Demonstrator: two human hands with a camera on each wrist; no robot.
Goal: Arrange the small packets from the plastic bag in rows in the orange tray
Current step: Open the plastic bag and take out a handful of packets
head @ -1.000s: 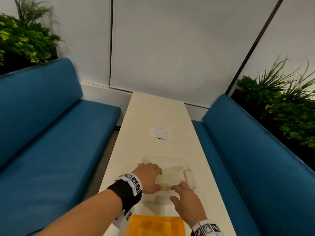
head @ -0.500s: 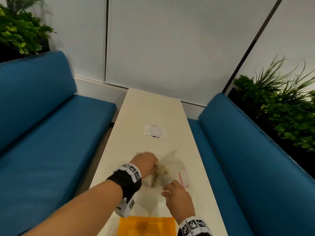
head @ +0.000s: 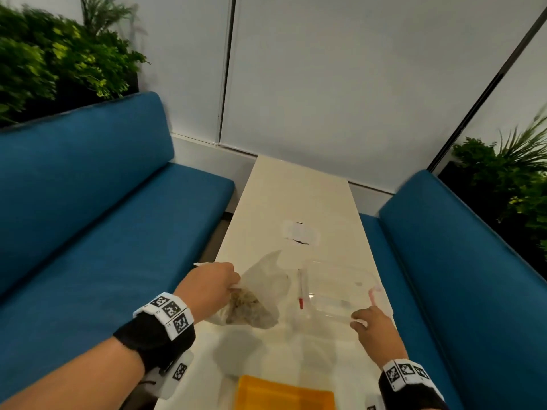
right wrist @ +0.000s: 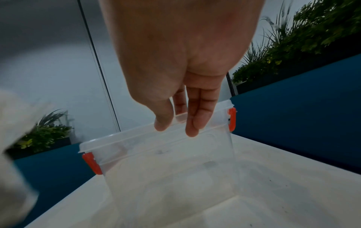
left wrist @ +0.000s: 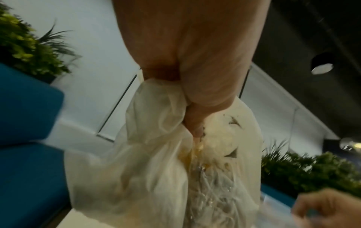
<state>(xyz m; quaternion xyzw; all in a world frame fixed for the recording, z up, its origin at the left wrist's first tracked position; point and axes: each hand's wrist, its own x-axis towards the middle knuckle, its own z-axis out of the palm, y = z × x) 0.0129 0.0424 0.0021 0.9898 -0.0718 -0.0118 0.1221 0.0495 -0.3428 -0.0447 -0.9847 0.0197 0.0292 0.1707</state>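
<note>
My left hand [head: 233, 287] grips the gathered neck of a thin translucent plastic bag [head: 263, 279] and holds it lifted over the table's left side. Brownish small packets [head: 247, 306] sag in its bottom. The left wrist view shows the fist [left wrist: 195, 95] bunching the bag [left wrist: 146, 169]. My right hand [head: 361, 318] pinches the near rim of a clear plastic container [head: 334, 288] with red clips, apart from the bag on the right. In the right wrist view thumb and fingers [right wrist: 192, 129] pinch that rim [right wrist: 136, 138]. The orange tray [head: 284, 395] lies at the near edge, partly cut off.
The narrow cream table [head: 296, 196] runs away from me to a white wall. A round cable cover [head: 300, 233] sits mid-table. Blue benches [head: 88, 232] [head: 458, 261] flank both sides, with plants [head: 44, 60] behind them.
My left hand has pulled the bag up and out of the clear container and to the left. My right hand has slid to the right along with the container.
</note>
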